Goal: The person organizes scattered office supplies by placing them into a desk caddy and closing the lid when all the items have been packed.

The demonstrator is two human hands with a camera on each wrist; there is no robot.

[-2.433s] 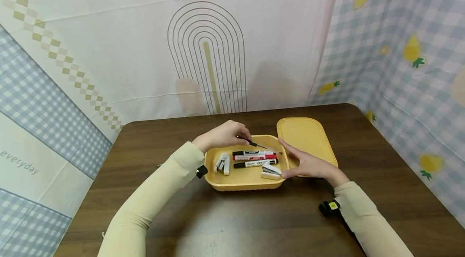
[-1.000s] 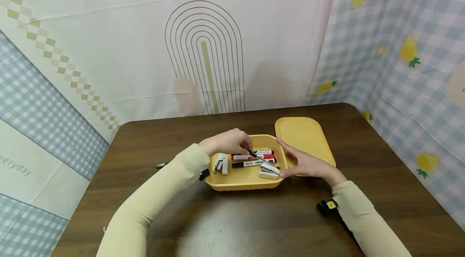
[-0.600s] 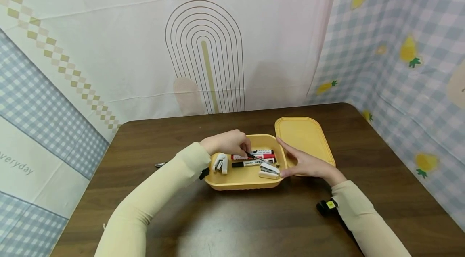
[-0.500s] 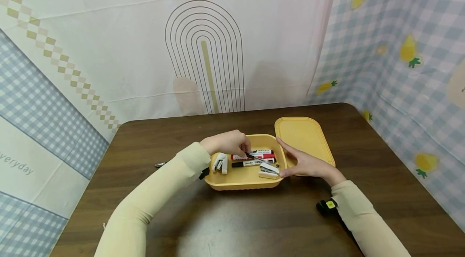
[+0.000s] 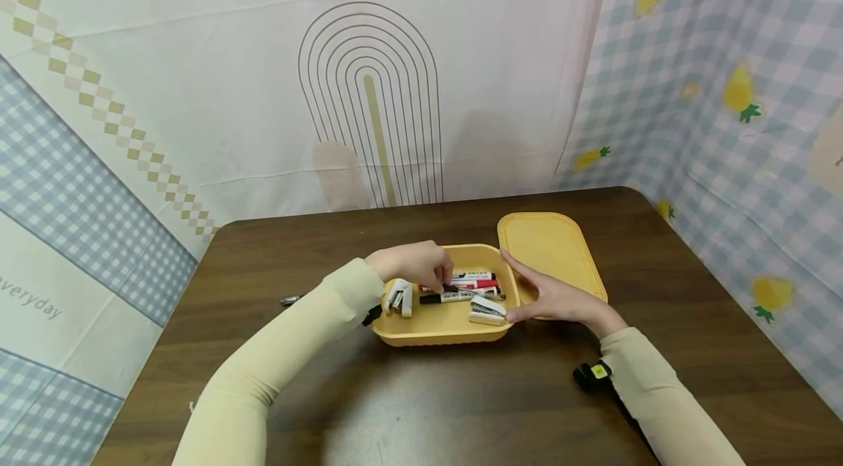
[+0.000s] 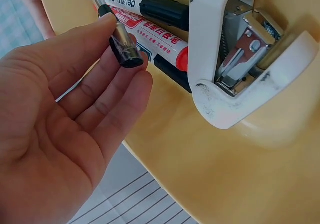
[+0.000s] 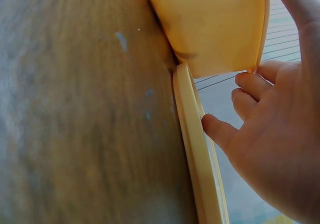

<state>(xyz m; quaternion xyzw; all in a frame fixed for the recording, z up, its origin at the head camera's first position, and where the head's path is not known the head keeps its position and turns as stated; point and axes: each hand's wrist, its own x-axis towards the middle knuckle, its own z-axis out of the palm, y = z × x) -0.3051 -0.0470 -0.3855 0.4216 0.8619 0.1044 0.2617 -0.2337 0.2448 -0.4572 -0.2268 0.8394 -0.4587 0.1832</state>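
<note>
My left hand [image 5: 421, 262] is inside the yellow box [image 5: 443, 339], pinching a slim pen [image 6: 120, 41] with a black end and a clear barrel between thumb and fingers. In the head view the pen lies slantwise low over the markers, its far end close to the right stapler; whether it touches them I cannot tell. A red marker [image 6: 155, 41] and a white marker with black cap [image 6: 160, 9] lie beside it. One white stapler [image 5: 399, 298] sits left, another stapler [image 5: 488, 310] right. My right hand [image 5: 560, 296] touches the box's right rim with spread fingers.
A yellow lid [image 5: 553, 254] lies on the dark wooden table [image 5: 421, 407], right of the box and partly behind my right hand. A thin metallic-ended item [image 5: 290, 300] lies at left, partly hidden by my left sleeve. Patterned cloth [image 5: 500, 71] hangs behind the table.
My left hand has lowered the pen from above the box's far side down over the markers, toward the near side. The right hand stays at the rim.
</note>
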